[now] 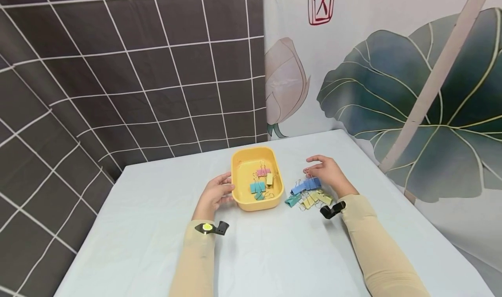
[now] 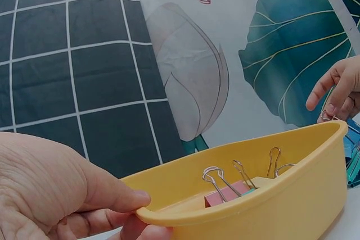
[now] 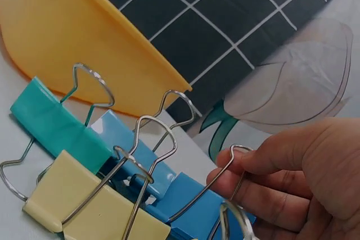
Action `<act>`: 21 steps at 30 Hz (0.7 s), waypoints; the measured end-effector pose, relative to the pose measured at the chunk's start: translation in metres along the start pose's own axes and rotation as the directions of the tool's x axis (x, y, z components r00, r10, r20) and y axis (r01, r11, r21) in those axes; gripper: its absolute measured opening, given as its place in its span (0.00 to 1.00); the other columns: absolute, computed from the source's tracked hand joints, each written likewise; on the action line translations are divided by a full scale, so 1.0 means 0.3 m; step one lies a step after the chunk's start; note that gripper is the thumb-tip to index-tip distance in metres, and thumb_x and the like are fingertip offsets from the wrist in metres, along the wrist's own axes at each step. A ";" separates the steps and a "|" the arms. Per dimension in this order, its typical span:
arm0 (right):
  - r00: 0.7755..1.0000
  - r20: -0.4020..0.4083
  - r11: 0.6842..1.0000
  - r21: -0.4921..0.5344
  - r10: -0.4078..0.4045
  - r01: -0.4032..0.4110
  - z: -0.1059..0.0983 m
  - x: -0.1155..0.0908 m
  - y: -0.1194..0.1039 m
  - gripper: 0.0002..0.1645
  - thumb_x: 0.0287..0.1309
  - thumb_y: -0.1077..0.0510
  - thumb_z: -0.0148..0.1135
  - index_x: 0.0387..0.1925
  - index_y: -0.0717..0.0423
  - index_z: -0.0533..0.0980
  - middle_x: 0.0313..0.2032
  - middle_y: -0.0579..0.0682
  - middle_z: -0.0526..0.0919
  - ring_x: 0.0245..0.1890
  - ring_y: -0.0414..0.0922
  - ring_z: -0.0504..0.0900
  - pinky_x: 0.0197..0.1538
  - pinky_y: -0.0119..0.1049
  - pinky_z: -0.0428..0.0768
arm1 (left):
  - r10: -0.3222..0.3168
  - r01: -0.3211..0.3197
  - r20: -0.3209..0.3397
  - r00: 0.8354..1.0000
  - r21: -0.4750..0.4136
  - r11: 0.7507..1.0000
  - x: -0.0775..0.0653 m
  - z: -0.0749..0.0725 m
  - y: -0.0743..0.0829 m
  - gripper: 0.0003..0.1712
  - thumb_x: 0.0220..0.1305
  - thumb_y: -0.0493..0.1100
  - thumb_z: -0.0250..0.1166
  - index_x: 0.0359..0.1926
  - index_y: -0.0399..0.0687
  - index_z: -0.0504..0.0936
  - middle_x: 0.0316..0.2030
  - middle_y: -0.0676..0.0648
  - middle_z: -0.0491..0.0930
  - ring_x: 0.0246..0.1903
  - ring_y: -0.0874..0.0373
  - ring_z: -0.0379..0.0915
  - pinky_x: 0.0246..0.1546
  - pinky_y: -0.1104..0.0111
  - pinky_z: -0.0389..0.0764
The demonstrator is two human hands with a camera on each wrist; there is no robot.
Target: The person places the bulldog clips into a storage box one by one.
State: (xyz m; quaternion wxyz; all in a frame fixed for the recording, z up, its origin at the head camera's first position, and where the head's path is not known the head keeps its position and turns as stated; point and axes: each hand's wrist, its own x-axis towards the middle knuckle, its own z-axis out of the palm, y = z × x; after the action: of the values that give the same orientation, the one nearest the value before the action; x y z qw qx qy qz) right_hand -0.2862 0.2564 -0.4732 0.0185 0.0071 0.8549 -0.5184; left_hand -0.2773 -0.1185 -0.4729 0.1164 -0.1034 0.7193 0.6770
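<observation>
At the rim of a yellow plastic container (image 1: pixel 242 166), my left hand (image 1: pixel 213 194) pinches the wall, thumb over the edge and fingers on the outside. Inside lie a pink binder clip (image 1: pixel 263 172), a yellow one (image 1: pixel 269 179) and teal ones (image 1: pixel 257 187). My right hand (image 1: pixel 328 172) is over a pile of clips to the container's right. Its thumb and finger pinch a wire handle of a dark blue binder clip (image 3: pixel 202 202). Against that clip lie a lighter blue clip (image 3: pixel 130 151), a teal clip (image 3: pixel 59 125) and a pale yellow clip (image 3: pixel 95 203).
A white cloth covers the table (image 1: pixel 266 253). Behind it hang a dark cloth with white grid lines (image 1: pixel 176 70) and a white cloth with a lotus print (image 1: pixel 288 81). A slanted pole (image 1: pixel 439 70) stands at the right.
</observation>
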 end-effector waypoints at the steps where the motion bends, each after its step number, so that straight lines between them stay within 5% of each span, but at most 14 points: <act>1: 1.000 -0.004 1.000 0.014 0.002 -0.002 -0.002 -0.001 -0.002 0.25 0.68 0.62 0.59 0.65 0.62 0.70 0.47 0.60 0.87 0.41 0.47 0.88 0.60 0.53 0.78 | 0.002 -0.002 0.000 1.000 0.002 1.000 -0.001 0.000 0.001 0.32 0.66 0.31 0.64 0.70 0.50 0.73 0.57 0.40 0.74 0.43 0.52 0.79 0.34 0.66 0.87; 8: 1.000 -0.021 0.997 0.082 0.016 -0.015 -0.008 -0.007 -0.005 0.26 0.69 0.61 0.59 0.65 0.65 0.69 0.49 0.62 0.86 0.41 0.46 0.88 0.60 0.49 0.78 | 0.003 -0.003 0.001 1.000 0.007 1.000 0.001 -0.002 0.000 0.32 0.66 0.31 0.65 0.70 0.49 0.73 0.55 0.41 0.75 0.43 0.52 0.79 0.34 0.66 0.87; 15: 0.997 -0.071 0.994 0.108 0.023 -0.015 -0.017 -0.010 -0.003 0.25 0.68 0.62 0.59 0.64 0.65 0.70 0.50 0.62 0.86 0.38 0.40 0.87 0.43 0.32 0.83 | 0.006 -0.006 0.003 1.000 0.015 1.000 0.002 -0.002 -0.004 0.32 0.66 0.31 0.65 0.70 0.49 0.73 0.54 0.42 0.75 0.43 0.52 0.79 0.34 0.66 0.87; 21: 0.995 -0.094 0.995 0.094 0.029 -0.020 -0.023 -0.017 -0.015 0.25 0.69 0.61 0.58 0.64 0.65 0.70 0.51 0.62 0.85 0.38 0.40 0.87 0.43 0.32 0.81 | 0.003 -0.003 0.003 1.000 0.003 1.000 0.006 -0.003 -0.005 0.32 0.65 0.31 0.65 0.70 0.50 0.73 0.54 0.42 0.76 0.42 0.52 0.80 0.35 0.65 0.87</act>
State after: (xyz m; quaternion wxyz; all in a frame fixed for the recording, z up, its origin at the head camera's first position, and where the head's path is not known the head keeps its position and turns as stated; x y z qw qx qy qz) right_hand -0.2814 0.2603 -0.4658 -0.0160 0.0431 0.8296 -0.5565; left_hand -0.2787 -0.1196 -0.4749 0.1167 -0.1010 0.7204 0.6762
